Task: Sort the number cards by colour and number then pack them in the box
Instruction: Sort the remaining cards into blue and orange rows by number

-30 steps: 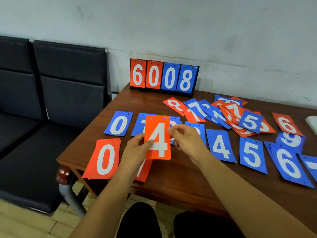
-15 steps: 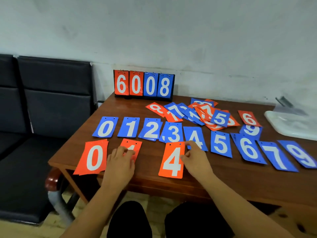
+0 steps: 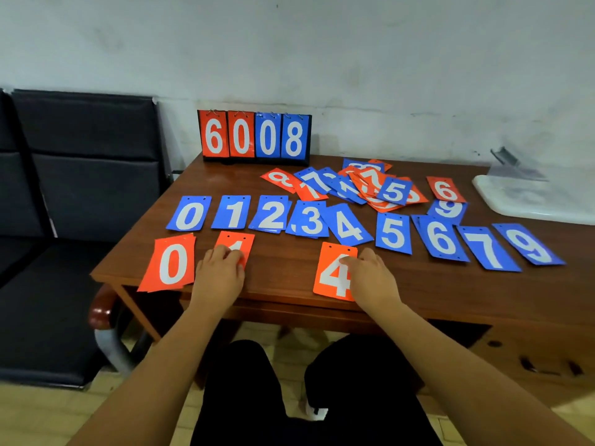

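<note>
head view. a flip scoreboard (image 3: 254, 136) reading 6 0 0 8, two orange leaves then two blue, stands at the back of the wooden table (image 3: 450, 300) and serves as the reference. in front of it a blue row (image 3: 347, 225) lies face up, running 0, 1, 2, 3, 4, 5, 6, 7, 9 from below the scoreboard's left end to well right of it; the 2, 3 and 4 overlap at their edges. nearer the person lies an orange row. the orange 0 card (image 3: 172, 263) is in front and left of the scoreboard and reaches the table's near edge. just right of it is a second orange card (image 3: 238, 241), its digit mostly covered, likely a 1. in front and right of the scoreboard the orange 4 card (image 3: 330, 273) lies flat below the blue 4.

the left hand (image 3: 219, 278) rests palm down on the second orange card, fingers together and slightly bent, tips pressing, nothing pinched. the right hand (image 3: 373, 278) lies palm down, fingertips pressed on the right edge of the orange 4 card, not gripping it.

just right of the scoreboard sits an unsorted heap (image 3: 363, 185) of mixed orange and blue cards. farther right are an orange 6 card (image 3: 446, 189) and a pale plastic container (image 3: 531, 197). a black chair (image 3: 87, 149) stands left of the scoreboard.
</note>
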A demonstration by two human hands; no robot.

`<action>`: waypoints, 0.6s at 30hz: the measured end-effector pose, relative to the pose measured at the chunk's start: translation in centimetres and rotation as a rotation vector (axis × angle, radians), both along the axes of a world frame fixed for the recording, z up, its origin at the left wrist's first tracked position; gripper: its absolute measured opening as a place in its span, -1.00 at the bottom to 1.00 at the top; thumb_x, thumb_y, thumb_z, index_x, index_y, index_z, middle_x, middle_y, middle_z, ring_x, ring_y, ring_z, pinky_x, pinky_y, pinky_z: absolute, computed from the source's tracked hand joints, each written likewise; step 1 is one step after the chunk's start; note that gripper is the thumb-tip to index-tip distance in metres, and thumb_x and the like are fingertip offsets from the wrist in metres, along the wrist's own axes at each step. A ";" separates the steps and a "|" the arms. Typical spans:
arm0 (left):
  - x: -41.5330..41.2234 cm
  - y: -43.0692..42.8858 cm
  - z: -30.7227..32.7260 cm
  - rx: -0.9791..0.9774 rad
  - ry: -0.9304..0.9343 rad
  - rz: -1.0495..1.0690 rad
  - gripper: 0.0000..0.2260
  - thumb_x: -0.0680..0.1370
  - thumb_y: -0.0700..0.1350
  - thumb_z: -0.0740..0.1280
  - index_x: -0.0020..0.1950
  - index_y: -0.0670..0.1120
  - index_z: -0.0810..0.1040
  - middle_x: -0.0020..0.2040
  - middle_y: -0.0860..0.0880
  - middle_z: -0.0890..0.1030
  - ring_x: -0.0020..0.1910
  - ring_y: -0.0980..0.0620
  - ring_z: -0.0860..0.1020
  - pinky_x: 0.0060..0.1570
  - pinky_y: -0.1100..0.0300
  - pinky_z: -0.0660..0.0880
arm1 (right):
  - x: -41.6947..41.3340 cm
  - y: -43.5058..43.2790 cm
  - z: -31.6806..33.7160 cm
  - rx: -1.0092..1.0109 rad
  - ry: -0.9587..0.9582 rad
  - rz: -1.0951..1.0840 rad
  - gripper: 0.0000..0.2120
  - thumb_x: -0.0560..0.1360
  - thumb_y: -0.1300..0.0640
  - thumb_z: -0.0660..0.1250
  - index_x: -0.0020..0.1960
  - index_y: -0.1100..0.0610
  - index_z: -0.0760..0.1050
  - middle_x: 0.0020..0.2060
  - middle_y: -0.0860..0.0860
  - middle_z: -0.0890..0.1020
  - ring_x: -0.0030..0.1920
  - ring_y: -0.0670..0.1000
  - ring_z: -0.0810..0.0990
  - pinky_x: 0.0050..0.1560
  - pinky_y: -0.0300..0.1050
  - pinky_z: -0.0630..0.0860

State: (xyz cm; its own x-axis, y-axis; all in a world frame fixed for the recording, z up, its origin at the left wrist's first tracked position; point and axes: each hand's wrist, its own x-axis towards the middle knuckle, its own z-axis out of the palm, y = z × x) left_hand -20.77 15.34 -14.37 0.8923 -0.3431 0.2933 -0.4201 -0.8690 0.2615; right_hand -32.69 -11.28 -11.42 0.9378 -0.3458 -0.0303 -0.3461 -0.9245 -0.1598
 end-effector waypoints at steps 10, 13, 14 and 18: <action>0.1 -1.9 2.0 -0.058 -0.022 -0.001 -0.76 0.60 -0.09 0.26 0.22 -0.10 0.57 0.24 -0.11 0.54 0.27 -0.11 0.45 0.23 -0.04 0.41 | 1.0 -1.6 1.3 0.172 -0.209 -0.037 -0.63 0.64 0.04 0.17 0.44 0.01 0.37 0.36 0.09 0.38 0.34 0.07 0.43 0.28 -0.02 0.48; 0.9 -5.1 3.8 -0.157 -0.006 -0.048 -0.76 0.61 -0.06 0.26 0.21 -0.14 0.55 0.20 -0.13 0.53 0.24 -0.12 0.45 0.21 -0.02 0.41 | 2.7 -3.3 2.5 0.202 -0.244 -0.081 -0.63 0.63 0.01 0.20 0.39 0.08 0.39 0.33 0.11 0.41 0.30 0.09 0.45 0.24 -0.01 0.47; 1.3 -6.5 4.5 -0.179 -0.007 -0.064 -0.75 0.61 -0.06 0.26 0.21 -0.15 0.55 0.20 -0.14 0.53 0.23 -0.12 0.44 0.20 0.00 0.41 | 3.4 -4.1 3.0 0.203 -0.243 -0.096 -0.63 0.62 0.01 0.21 0.38 0.11 0.40 0.32 0.12 0.42 0.29 0.09 0.46 0.23 0.00 0.47; 3.5 -12.6 6.7 -0.171 0.030 -0.143 -0.75 0.61 -0.06 0.24 0.21 -0.14 0.53 0.19 -0.13 0.51 0.22 -0.10 0.44 0.20 0.03 0.42 | 6.2 -7.7 4.5 0.180 -0.210 -0.143 -0.63 0.61 0.00 0.23 0.32 0.18 0.42 0.28 0.16 0.44 0.25 0.13 0.48 0.21 0.03 0.49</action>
